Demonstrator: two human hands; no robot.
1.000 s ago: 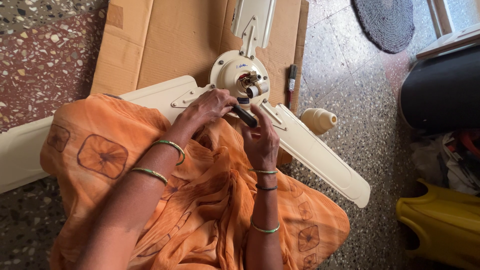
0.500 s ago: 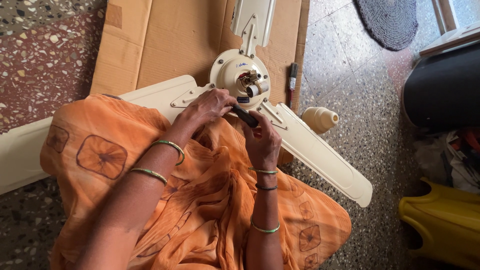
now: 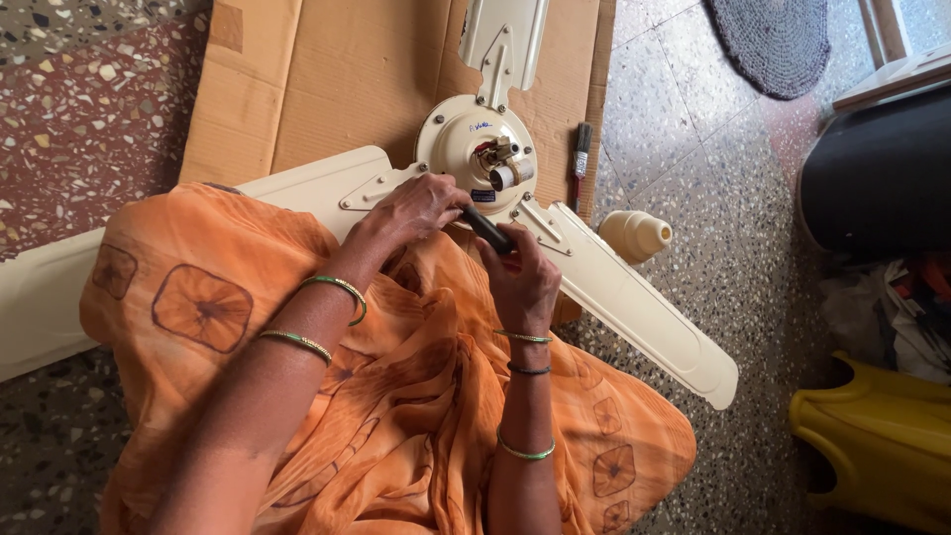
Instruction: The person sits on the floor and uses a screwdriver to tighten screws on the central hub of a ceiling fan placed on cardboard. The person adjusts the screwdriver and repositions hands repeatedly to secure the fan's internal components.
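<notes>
Flattened brown cardboard sheet lies on the speckled floor under a cream ceiling fan, which rests at the person's lap with three blades spread out. Left hand sits on the motor housing's near edge, fingers curled and pinching the upper end of a black handle. Right hand is closed around the handle's lower end. A small dark label shows on the housing just above the handle. Right of the housing, a black-handled tool lies on the cardboard edge. A cream cap-shaped cover stands on the floor beside the right blade. A yellow plastic object sits at far right.
</notes>
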